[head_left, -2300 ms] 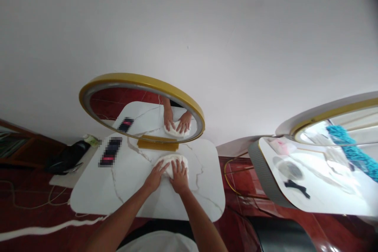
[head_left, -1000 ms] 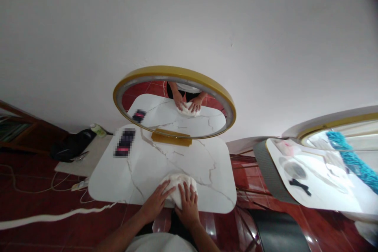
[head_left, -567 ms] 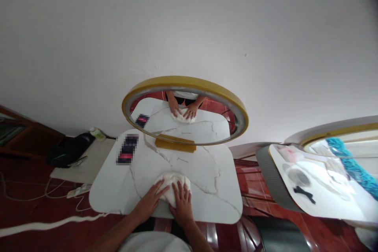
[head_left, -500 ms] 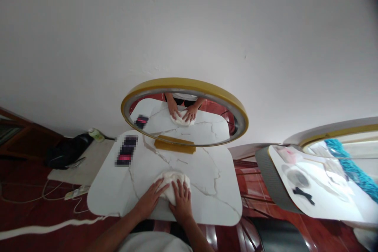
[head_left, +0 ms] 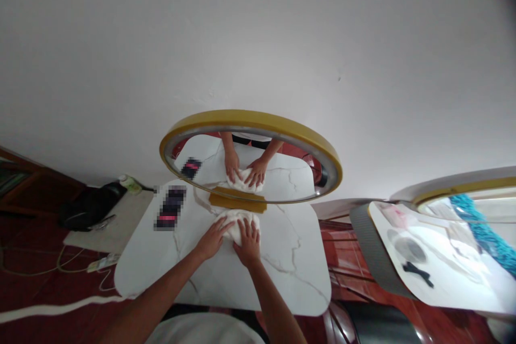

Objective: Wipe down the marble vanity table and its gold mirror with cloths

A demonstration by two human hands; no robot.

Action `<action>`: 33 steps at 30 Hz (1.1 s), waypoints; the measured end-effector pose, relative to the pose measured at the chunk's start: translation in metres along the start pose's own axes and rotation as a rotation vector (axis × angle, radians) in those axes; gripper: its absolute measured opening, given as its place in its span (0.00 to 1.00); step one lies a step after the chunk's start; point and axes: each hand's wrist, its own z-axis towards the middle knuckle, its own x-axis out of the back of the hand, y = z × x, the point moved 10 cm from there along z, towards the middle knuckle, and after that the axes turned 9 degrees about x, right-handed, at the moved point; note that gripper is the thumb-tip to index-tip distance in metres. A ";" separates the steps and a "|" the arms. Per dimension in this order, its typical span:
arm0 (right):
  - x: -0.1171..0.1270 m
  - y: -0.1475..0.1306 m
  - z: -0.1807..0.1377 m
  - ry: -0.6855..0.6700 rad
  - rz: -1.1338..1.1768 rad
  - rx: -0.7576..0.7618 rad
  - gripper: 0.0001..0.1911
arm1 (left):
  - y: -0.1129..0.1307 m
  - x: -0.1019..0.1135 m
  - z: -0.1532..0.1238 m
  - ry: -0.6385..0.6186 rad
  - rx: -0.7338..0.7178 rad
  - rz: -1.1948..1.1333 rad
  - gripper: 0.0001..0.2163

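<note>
A bunched white cloth lies on the white marble-patterned tabletop, close in front of the mirror's yellow base. My left hand rests on the cloth's left side, fingers stretched forward over it. On its right side my right hand presses down flat with fingers spread. Both hands are open, palms down, and partly cover the cloth. The round yellow-framed mirror reflects both hands and the cloth.
A pixelated dark and pink object lies at the tabletop's left. Right of the table stands a second white table with a black item and another mirror. A black bag and cables are at left. A black seat is at lower right.
Both hands have slid forward with the cloth, away from my body and toward the mirror base. My arms are now stretched further out. The other things stay where they were.
</note>
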 end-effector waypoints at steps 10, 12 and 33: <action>-0.008 -0.016 -0.049 -0.060 0.027 0.062 0.43 | 0.009 -0.013 -0.057 0.090 -0.009 0.063 0.32; -0.013 -0.016 -0.066 -0.080 0.022 0.056 0.43 | 0.010 -0.021 -0.074 0.075 -0.033 0.080 0.31; -0.027 -0.054 -0.066 -0.150 0.055 0.120 0.43 | -0.016 -0.002 -0.099 0.078 -0.009 0.180 0.28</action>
